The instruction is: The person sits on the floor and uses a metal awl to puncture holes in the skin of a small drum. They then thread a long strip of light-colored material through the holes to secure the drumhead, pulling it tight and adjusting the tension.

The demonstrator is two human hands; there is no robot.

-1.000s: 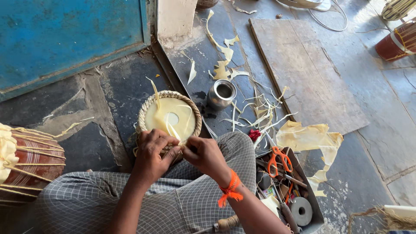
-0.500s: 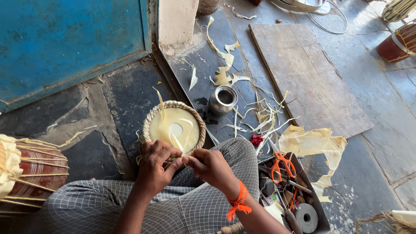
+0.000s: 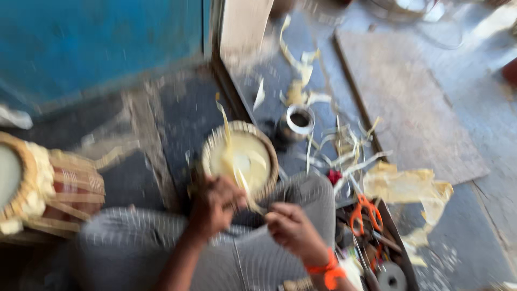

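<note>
Below, both hands work at a small round drum head (image 3: 240,159) with a pale skin and a woven rim, propped against the person's lap just ahead of the fingers. Left hand (image 3: 214,205) is closed on the near rim of the drum head. Right hand (image 3: 290,225), with an orange band (image 3: 326,269) at the wrist, is closed in a pinch on a pale strip (image 3: 237,161) that runs up across the skin; motion blur hides the exact finger hold. Just beyond the drum head stands a small metal cup (image 3: 298,121). To the right of the right hand lie pale cuttings (image 3: 401,186) and a tray of tools (image 3: 377,237) with orange-handled scissors (image 3: 365,211). Well to the left of the left hand lies a laced drum (image 3: 43,188) on the stone floor (image 3: 161,118).
</note>
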